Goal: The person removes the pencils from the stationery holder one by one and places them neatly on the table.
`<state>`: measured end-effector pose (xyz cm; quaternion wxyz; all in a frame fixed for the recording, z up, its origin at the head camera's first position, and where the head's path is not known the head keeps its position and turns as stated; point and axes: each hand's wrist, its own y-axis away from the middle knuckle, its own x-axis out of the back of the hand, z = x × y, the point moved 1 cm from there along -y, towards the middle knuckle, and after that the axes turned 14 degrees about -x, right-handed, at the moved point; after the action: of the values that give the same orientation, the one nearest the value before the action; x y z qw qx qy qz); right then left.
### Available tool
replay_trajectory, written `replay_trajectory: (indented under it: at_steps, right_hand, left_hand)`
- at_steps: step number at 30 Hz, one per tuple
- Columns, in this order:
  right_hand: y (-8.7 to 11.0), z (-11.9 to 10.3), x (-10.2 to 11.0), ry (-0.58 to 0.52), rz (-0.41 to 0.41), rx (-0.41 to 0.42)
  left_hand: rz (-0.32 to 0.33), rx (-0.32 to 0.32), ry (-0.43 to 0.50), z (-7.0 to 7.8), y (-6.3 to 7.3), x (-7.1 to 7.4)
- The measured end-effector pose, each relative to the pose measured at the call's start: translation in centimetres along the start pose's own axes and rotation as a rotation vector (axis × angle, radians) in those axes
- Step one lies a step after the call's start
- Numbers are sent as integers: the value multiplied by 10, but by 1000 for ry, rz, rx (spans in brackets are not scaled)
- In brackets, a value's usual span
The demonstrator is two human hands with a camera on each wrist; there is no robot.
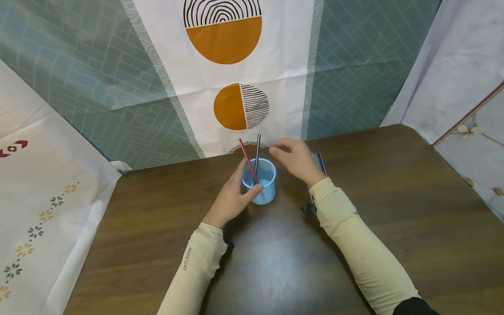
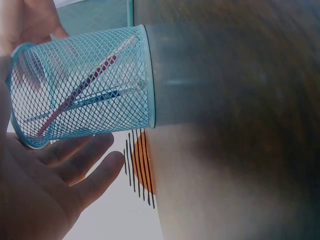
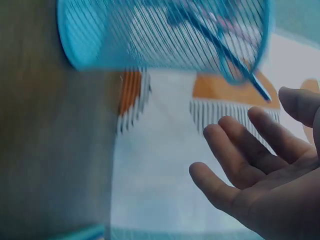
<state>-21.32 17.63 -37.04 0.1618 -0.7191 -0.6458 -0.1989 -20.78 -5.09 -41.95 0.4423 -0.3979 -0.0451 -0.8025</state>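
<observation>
A light blue mesh pen cup stands upright on the table. A red pen and a dark blue pen lean inside it, their tops above the rim; in the left wrist view their lower ends show through the mesh. My left hand holds the cup at its upper left side, thumb by the front rim and index finger toward the back, the other fingers spread beside it. To the right of the cup, my right hand hovers with loosely bent fingers and nothing in them.
Several slim pens lie on the brown table beyond my right wrist, which partly hides them. A patterned cloth hangs right behind the table's far edge. White cloths hang at both sides.
</observation>
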Motion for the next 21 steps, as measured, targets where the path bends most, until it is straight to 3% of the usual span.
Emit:
replay_trajectory:
  at_steps: [7,21]
  right_hand:
    - [-2,2,-25,-33,-95,0]
    - [-8,8,-37,-108,-76,-54]
  left_hand:
    - [-2,-24,8,1,-1,-1]
    - [-11,-27,6,0,-1,-2]
